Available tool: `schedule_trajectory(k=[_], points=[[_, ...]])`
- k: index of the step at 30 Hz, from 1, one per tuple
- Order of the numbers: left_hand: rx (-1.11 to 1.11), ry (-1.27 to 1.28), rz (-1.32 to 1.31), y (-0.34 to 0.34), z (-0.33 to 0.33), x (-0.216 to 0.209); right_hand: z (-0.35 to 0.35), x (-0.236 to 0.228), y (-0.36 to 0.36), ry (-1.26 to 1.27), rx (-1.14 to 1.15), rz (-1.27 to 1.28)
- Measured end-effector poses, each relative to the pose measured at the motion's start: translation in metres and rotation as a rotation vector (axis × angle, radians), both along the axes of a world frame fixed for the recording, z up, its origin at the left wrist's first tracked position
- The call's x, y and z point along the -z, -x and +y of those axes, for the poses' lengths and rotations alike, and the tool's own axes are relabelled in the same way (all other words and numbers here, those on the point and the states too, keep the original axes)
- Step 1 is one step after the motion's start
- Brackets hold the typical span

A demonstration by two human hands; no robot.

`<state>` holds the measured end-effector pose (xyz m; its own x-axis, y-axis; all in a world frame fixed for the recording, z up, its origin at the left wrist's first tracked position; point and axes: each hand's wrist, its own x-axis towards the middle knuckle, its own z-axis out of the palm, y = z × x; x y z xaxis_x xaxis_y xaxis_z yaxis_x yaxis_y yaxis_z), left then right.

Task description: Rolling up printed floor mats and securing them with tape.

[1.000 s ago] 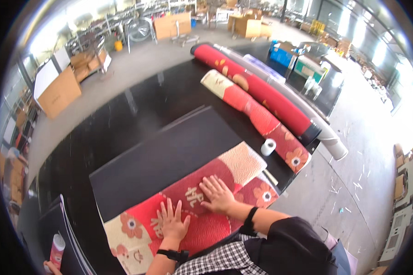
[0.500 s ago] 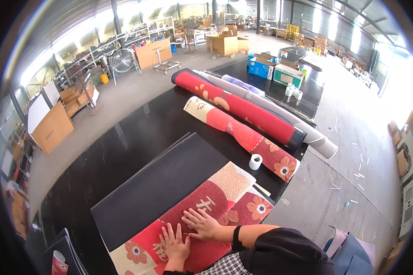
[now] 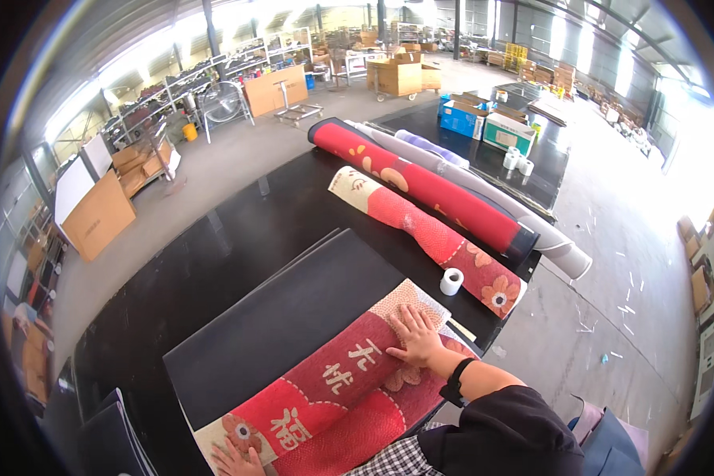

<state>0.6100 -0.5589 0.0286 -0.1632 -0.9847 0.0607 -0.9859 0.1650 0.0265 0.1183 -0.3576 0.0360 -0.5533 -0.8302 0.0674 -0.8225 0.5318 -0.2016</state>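
Note:
A red floor mat with flowers and pale characters lies partly folded over on black-backed sheets at the table's near edge. My right hand rests flat on its far right part, by the orange patterned corner, fingers spread. At the near left end, my left hand lies on the cream, flowered corner with fingers apart; the lower picture edge cuts it off. Neither hand grips anything. A white tape roll stands just beyond the mat's right end.
Beyond lie a loosely rolled red flowered mat, a tight red roll and a grey roll. A second black table holds a blue box, a green box and white rolls. Folded dark sheets sit at near left.
My hands have moved apart across the mat: the right one to the far right end, the left one to the near left corner. The view has shifted slightly.

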Motion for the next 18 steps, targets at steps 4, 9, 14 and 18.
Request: schedule_trajectory(k=[4, 9, 14, 18], points=[[-0.001, -0.027, 0.009, 0.002, 0.0, 0.004, 0.012, 0.003, 0.005, -0.013, 0.189, 0.02], [0.251, -0.242, 0.501, 0.002, 0.008, -0.018, 0.006, -0.01, 0.0, -0.045, 0.196, -0.003], [0.885, -1.008, 0.787, 0.037, 0.116, -0.05, 0.01, -0.013, -0.03, -0.027, 0.149, -0.024], [0.849, -1.291, 0.734, 0.015, 0.159, -0.04, 0.003, -0.014, -0.079, 0.045, -0.084, -0.103]])
